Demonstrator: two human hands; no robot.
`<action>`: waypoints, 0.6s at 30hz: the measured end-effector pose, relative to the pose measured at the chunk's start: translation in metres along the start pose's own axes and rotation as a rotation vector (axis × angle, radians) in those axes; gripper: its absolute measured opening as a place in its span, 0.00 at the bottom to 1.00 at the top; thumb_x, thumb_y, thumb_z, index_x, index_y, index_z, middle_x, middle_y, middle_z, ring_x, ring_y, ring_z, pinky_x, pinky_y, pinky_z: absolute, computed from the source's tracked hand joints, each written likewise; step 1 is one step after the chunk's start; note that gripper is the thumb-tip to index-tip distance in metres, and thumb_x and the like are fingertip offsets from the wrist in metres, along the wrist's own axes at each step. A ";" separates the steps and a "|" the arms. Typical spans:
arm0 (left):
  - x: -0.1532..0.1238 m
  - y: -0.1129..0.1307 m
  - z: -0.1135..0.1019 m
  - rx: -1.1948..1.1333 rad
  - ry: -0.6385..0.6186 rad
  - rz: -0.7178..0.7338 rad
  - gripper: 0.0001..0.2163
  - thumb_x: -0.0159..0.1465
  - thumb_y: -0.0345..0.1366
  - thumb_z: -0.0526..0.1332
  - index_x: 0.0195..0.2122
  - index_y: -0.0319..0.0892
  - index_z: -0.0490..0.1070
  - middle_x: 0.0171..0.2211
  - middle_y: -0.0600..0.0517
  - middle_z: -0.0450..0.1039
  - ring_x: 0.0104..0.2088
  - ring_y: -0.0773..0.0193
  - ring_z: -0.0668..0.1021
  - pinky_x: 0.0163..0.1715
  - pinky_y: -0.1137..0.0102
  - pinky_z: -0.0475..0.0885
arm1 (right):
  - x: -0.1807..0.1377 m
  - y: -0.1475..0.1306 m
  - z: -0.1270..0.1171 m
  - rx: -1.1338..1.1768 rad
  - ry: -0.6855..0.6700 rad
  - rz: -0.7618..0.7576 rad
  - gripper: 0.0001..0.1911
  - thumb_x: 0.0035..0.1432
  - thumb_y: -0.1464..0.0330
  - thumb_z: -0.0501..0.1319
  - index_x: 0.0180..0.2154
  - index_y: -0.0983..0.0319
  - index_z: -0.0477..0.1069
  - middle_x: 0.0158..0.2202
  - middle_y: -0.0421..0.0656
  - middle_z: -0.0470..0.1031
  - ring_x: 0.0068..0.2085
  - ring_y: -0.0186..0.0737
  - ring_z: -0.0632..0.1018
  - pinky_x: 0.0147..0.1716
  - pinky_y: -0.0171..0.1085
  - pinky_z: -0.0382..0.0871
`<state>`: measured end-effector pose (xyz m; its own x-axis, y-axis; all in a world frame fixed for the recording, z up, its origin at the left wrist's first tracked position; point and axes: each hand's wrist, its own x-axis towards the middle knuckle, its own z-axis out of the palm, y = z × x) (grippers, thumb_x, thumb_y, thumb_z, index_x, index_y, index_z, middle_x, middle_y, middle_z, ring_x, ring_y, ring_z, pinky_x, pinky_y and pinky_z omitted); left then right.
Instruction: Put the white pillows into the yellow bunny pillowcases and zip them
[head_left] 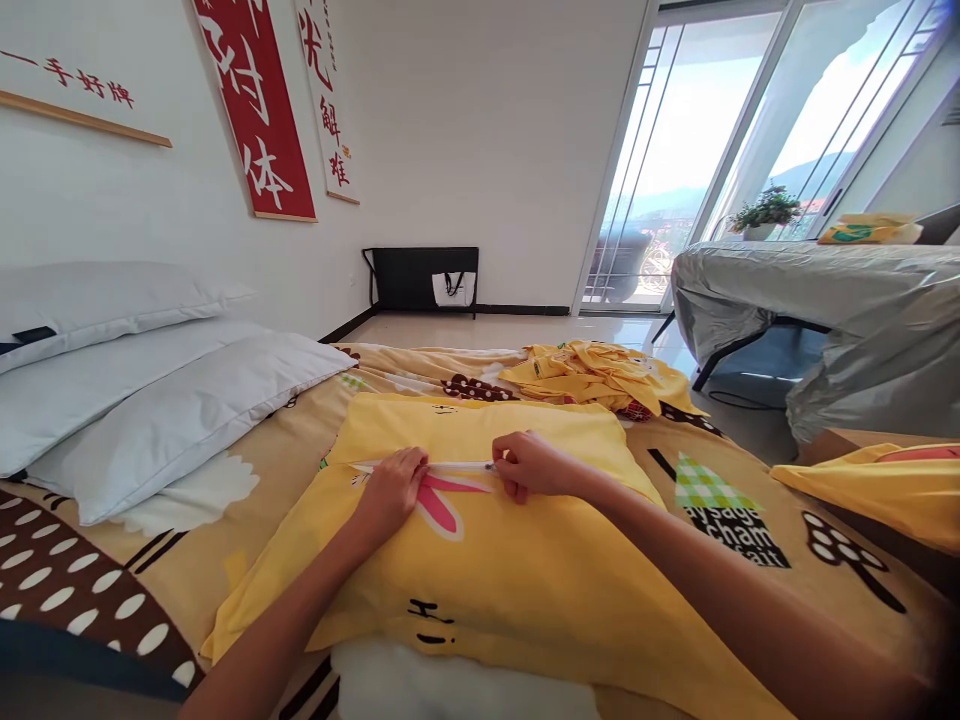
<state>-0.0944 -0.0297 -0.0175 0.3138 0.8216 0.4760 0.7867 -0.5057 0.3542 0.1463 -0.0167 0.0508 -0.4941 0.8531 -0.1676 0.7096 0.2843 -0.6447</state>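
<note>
A pillow in a yellow pillowcase point(525, 570) with a pink rabbit-ear print lies on the bed in front of me. A zip line point(457, 466) runs across its top. My left hand point(390, 492) presses the fabric at the left end of the zip, fingers closed on the cloth. My right hand point(529, 466) pinches the zip pull at the right end. White pillow filling point(420, 685) shows below the case's near edge.
Two bare white pillows point(142, 400) lie at the left. A heap of yellow cloth point(600, 375) sits at the bed's far end. A covered table point(825, 300) stands at the right, before glass doors. Another yellow cloth point(885, 490) lies at the right edge.
</note>
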 end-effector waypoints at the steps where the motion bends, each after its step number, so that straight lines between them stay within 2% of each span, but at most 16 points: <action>1: -0.001 -0.001 -0.001 0.023 0.016 0.009 0.08 0.67 0.33 0.49 0.34 0.42 0.65 0.32 0.50 0.69 0.34 0.60 0.72 0.36 0.66 0.67 | -0.006 0.008 -0.003 -0.010 0.025 -0.004 0.05 0.50 0.74 0.51 0.24 0.60 0.59 0.19 0.36 0.72 0.20 0.31 0.72 0.21 0.29 0.61; 4: -0.002 0.004 -0.004 0.160 0.043 0.034 0.07 0.65 0.32 0.50 0.34 0.41 0.67 0.33 0.48 0.68 0.36 0.57 0.71 0.39 0.63 0.67 | -0.023 0.024 -0.009 -0.149 0.157 -0.085 0.07 0.53 0.71 0.52 0.23 0.61 0.60 0.20 0.37 0.69 0.22 0.30 0.67 0.23 0.30 0.57; 8: 0.008 0.033 -0.003 0.229 0.073 0.072 0.08 0.60 0.26 0.52 0.37 0.40 0.68 0.40 0.45 0.68 0.42 0.55 0.70 0.43 0.59 0.66 | -0.031 0.025 -0.010 -0.299 0.309 -0.177 0.09 0.54 0.71 0.53 0.23 0.62 0.63 0.25 0.39 0.67 0.27 0.31 0.64 0.28 0.32 0.56; 10: 0.018 0.053 0.003 0.177 0.063 0.133 0.11 0.62 0.27 0.52 0.44 0.39 0.68 0.44 0.45 0.68 0.45 0.55 0.70 0.46 0.60 0.66 | -0.030 0.020 -0.011 -0.306 0.314 -0.174 0.08 0.54 0.73 0.53 0.23 0.62 0.63 0.26 0.40 0.67 0.28 0.32 0.65 0.29 0.32 0.56; 12: 0.030 0.073 0.012 0.145 0.007 0.184 0.10 0.64 0.31 0.54 0.46 0.39 0.67 0.45 0.45 0.69 0.46 0.56 0.70 0.47 0.60 0.67 | -0.029 0.014 -0.013 -0.320 0.308 -0.168 0.08 0.53 0.74 0.54 0.23 0.63 0.63 0.25 0.39 0.66 0.28 0.32 0.64 0.30 0.32 0.56; 15: 0.046 0.094 0.025 0.156 -0.117 0.192 0.08 0.66 0.34 0.53 0.40 0.39 0.70 0.41 0.46 0.70 0.43 0.57 0.71 0.44 0.62 0.68 | -0.027 0.011 -0.016 -0.349 0.314 -0.156 0.09 0.52 0.75 0.54 0.21 0.62 0.61 0.23 0.39 0.65 0.27 0.32 0.63 0.29 0.32 0.54; 18: 0.051 0.097 0.032 0.170 -0.186 0.197 0.08 0.67 0.32 0.52 0.36 0.38 0.70 0.37 0.47 0.70 0.40 0.58 0.71 0.41 0.64 0.68 | -0.027 0.018 -0.018 -0.364 0.308 -0.165 0.08 0.50 0.75 0.54 0.21 0.62 0.62 0.24 0.39 0.66 0.27 0.32 0.63 0.28 0.32 0.54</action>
<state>0.0147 -0.0285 0.0154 0.5487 0.7542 0.3608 0.7736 -0.6216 0.1229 0.1807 -0.0267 0.0570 -0.4821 0.8579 0.1779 0.7910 0.5135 -0.3325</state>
